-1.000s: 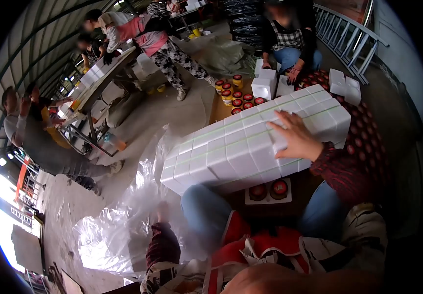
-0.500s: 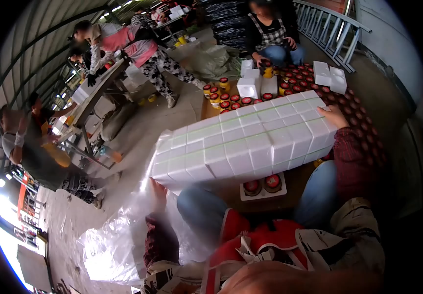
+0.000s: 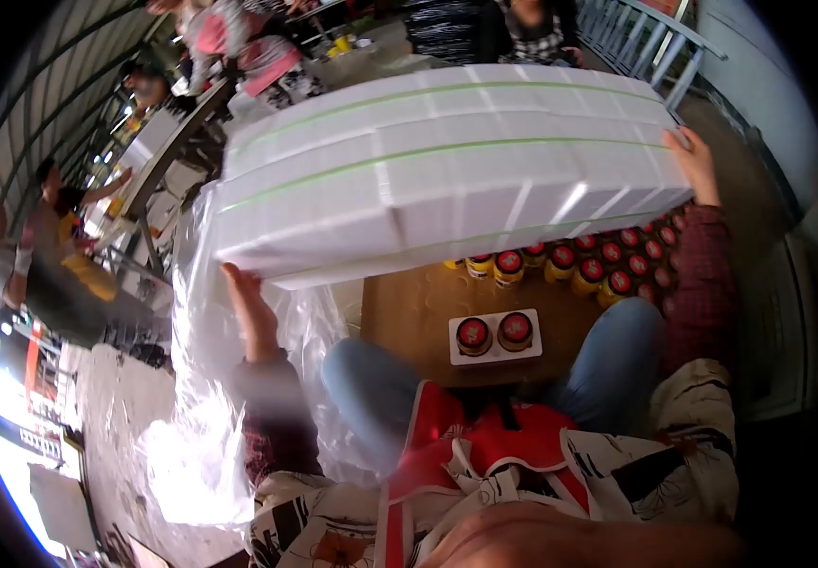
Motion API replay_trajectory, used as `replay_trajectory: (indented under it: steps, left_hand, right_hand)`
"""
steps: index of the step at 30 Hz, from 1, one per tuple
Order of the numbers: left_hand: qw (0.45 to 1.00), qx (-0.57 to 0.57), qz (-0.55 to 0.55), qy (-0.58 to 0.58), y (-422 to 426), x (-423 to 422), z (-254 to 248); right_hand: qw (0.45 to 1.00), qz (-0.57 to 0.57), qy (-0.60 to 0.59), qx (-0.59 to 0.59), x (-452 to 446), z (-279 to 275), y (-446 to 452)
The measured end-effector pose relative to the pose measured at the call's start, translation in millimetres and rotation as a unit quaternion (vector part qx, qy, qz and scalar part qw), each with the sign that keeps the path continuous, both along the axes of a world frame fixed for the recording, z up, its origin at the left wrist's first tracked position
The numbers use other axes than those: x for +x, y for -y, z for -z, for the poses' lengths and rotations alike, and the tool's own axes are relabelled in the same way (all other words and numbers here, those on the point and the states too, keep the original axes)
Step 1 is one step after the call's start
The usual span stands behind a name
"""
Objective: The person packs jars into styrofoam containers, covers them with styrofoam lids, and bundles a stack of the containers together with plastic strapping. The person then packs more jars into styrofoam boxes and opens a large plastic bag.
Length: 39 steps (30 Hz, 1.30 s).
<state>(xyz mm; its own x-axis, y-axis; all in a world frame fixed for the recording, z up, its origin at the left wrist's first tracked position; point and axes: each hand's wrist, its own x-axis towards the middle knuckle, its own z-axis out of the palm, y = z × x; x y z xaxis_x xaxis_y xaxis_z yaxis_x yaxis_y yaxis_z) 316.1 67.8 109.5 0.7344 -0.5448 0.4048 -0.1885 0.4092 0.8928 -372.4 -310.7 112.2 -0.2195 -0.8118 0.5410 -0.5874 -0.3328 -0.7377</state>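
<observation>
White foam boxes [image 3: 447, 175], bound by green straps [image 3: 523, 142] into one long bundle, hang between two bare hands in the head camera's view, apparently clear of the brown surface [image 3: 400, 317]. The bundle hides the surface's far edge, its left end reaching past the left edge, beside a crumpled clear plastic bag [image 3: 196, 445]. The right hand [image 3: 698, 166] curls its fingers onto the right end; the left hand [image 3: 251, 312] sets its fingers together against the lower left corner, its thumb unclear. The step in hand looks to be a two-handed lift; the next move seems to call for even support, as a slip could tip the load. Near the front edge, a white tray [image 3: 495, 353] holds two red-lidded jars [image 3: 515, 331]; more jars [image 3: 587, 286] crowd toward the far right corner. Pale marks on the lids [image 3: 473, 333] are too blurred to read; no brand is legible.
</observation>
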Motion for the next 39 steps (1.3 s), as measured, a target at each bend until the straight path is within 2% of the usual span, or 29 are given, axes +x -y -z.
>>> replay_trajectory:
  steps: [2,3,4,5,7,8,9,10,11,12,14,15,17,18,19,20,22,26,28,29,30,31,32,33,35,36,38,39]
  left_hand:
    - [0.978,0.083,0.184,0.051,-7,2,21]
    - [0.947,0.141,0.277,0.076,0,-5,42]
    - [0.92,0.242,0.305,0.042,13,-16,69]
    - [0.868,0.308,0.382,0.069,23,-25,101]
    - [0.791,0.334,0.441,0.262,46,-59,124]
    - [0.754,0.292,0.412,0.42,53,-74,121]
    - [0.756,0.286,0.413,0.419,60,-76,118]
    - [0.771,0.259,0.292,0.504,68,-78,115]
    - [0.767,0.229,0.165,0.576,73,-79,111]
    - [0.768,0.229,0.167,0.575,78,-78,101]
    - [0.74,0.234,-0.024,0.63,85,-76,83]
    - [0.738,0.236,-0.021,0.632,86,-64,95]
    - [0.787,0.313,0.017,0.532,100,-20,137]
    - [0.813,0.417,0.092,0.396,110,-7,144]
    - [0.81,0.506,0.164,0.245,123,7,152]
    - [0.682,0.522,0.06,0.508,144,42,181]
    - [0.75,0.468,-0.098,0.457,141,76,169]
    - [0.625,0.506,-0.373,0.462,71,202,159]
    - [0.509,0.54,-0.359,0.567,27,249,172]
    - [0.44,0.559,-0.299,0.637,0,268,195]
    - [0.41,0.559,-0.237,0.681,-30,289,230]
    - [0.379,0.632,-0.083,0.67,-65,272,235]
    - [0.369,0.628,-0.08,0.681,-90,245,233]
    - [0.453,0.602,-0.1,0.65,-113,209,233]
    - [0.525,0.635,-0.021,0.567,-114,209,243]
    - [0.507,0.688,0.073,0.514,-101,236,254]
    - [0.628,0.405,-0.069,0.661,-64,95,168]
    - [0.708,0.343,-0.061,0.614,-38,57,142]
  right_hand:
    - [0.997,-0.051,-0.016,0.061,-35,-14,32]
    - [0.996,-0.064,-0.019,0.059,-45,-8,49]
    - [0.993,0.037,-0.111,0.014,-54,-1,62]
    - [0.969,0.141,-0.198,-0.039,-54,-2,72]
    - [0.978,0.007,-0.175,-0.109,18,8,51]
    - [0.98,-0.052,-0.164,-0.102,70,18,19]
    - [0.968,-0.161,-0.15,-0.119,126,13,-45]
    - [0.954,-0.218,-0.182,-0.098,156,34,-72]
    - [0.932,-0.322,-0.155,-0.06,184,38,-117]
    - [0.892,-0.377,-0.234,-0.09,199,46,-147]
    - [0.846,-0.397,-0.349,-0.064,226,26,-206]
    - [0.848,-0.397,-0.346,-0.061,229,32,-213]
    - [0.827,-0.351,-0.428,-0.1,236,52,-219]
    - [0.831,-0.343,-0.426,-0.1,236,66,-213]
    - [0.825,-0.334,-0.435,-0.133,233,81,-201]
    - [0.817,-0.324,-0.447,-0.167,230,86,-193]
    - [0.822,-0.34,-0.427,-0.164,227,79,-192]
    - [0.824,-0.333,-0.427,-0.165,226,80,-197]
    - [0.831,-0.318,-0.426,-0.167,227,78,-197]
    - [0.845,-0.295,-0.41,-0.174,229,83,-198]
    - [0.861,-0.271,-0.391,-0.179,231,89,-200]
    - [0.873,-0.26,-0.368,-0.186,234,94,-196]
    - [0.875,-0.245,-0.357,-0.216,238,90,-192]
    - [0.881,-0.239,-0.341,-0.226,244,91,-184]
    - [0.885,-0.238,-0.325,-0.233,253,95,-169]
    - [0.887,-0.234,-0.323,-0.232,260,98,-163]
    - [0.887,-0.233,-0.319,-0.237,270,104,-150]
    - [0.891,-0.242,-0.322,-0.208,272,109,-145]
